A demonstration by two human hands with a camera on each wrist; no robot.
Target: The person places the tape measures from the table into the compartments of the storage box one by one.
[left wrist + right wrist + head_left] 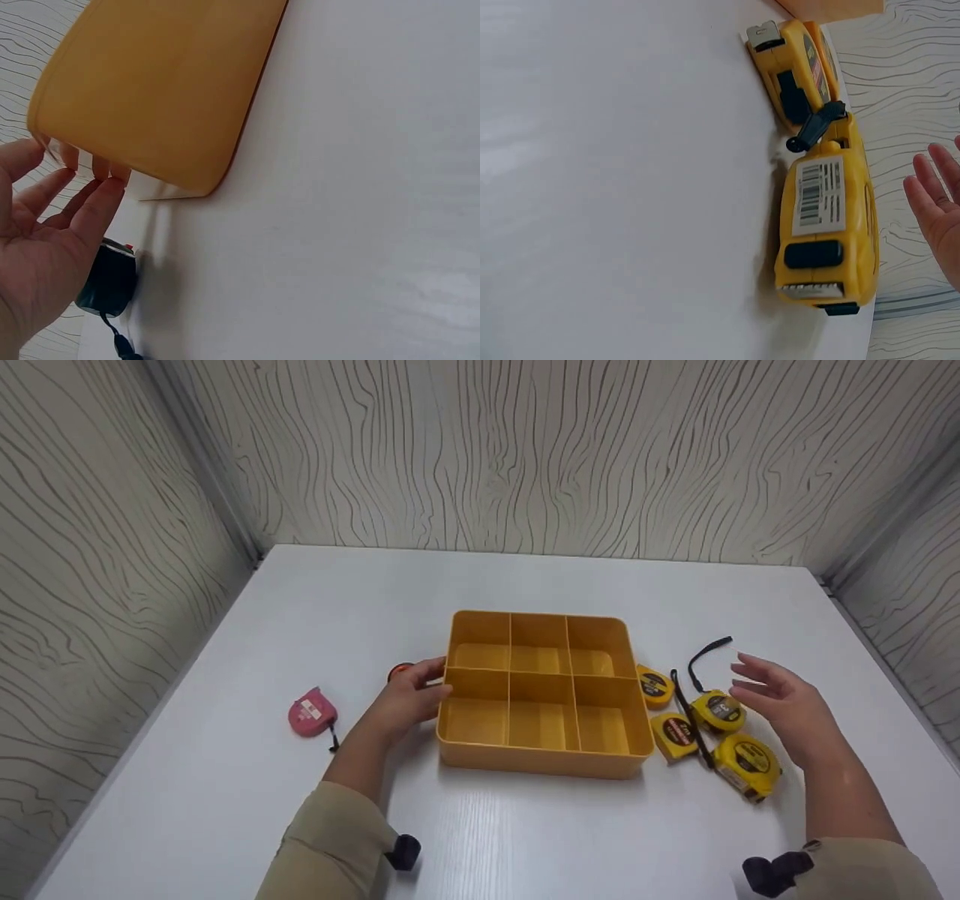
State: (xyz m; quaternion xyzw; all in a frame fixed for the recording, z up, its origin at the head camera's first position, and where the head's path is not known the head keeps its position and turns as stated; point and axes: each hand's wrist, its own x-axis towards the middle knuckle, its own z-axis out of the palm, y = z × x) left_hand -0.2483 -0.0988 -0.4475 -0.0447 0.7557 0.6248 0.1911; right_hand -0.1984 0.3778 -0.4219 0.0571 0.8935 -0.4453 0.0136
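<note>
A yellow-orange box (540, 763) with several compartments stands on the white table. At its left wall, my left hand (411, 697) has its fingertips against the side, fingers fairly straight; the left wrist view shows that hand (52, 225) at the box's wall (150, 97). My right hand (787, 709) is in the air, fingers extended and holding nothing, just right of several yellow tape measures. Among these are a large one (748, 766), one with a black strap (718, 711), a squarish one (675, 736) and an orange-yellow one (655, 687) touching or close to the box.
A pink tape measure (313, 712) with a short dark cord lies to the left. Behind my left hand sits a partly hidden dark tape measure (400, 669), seen with its cord (109, 279) in the left wrist view. Wood-patterned panels (525, 457) surround the white table (375, 592).
</note>
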